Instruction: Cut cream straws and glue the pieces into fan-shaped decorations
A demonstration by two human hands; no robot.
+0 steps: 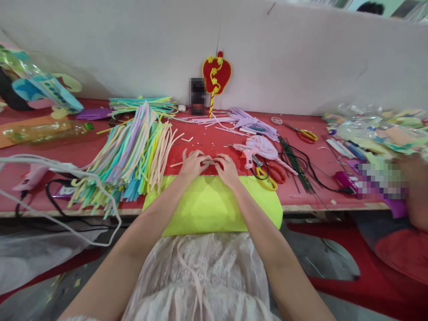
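My left hand (pixel 193 164) and my right hand (pixel 226 167) meet above the red table, fingertips pinched close together. Whatever is between the fingers is too small to make out. Beneath my wrists a lime-yellow sheet (pixel 214 205) hangs over the table's front edge. Left of my left hand lie peach pipe cleaners (pixel 163 154), part of a thick multicoloured bundle (pixel 123 142). To the right of my right hand are a pink glue gun (pixel 248 154), a lilac coil of pipe cleaner (pixel 262 148), yellow-handled scissors (pixel 266 179) and red-handled scissors (pixel 278 173).
Behind, a red and yellow decoration (pixel 217 76) stands by a dark phone (pixel 198 96). Lilac pipe cleaners (pixel 250 122) and more scissors (pixel 306 135) lie farther back. A white cable (pixel 113 214) loops at left. Another person's arm (pixel 416 191) reaches in at right.
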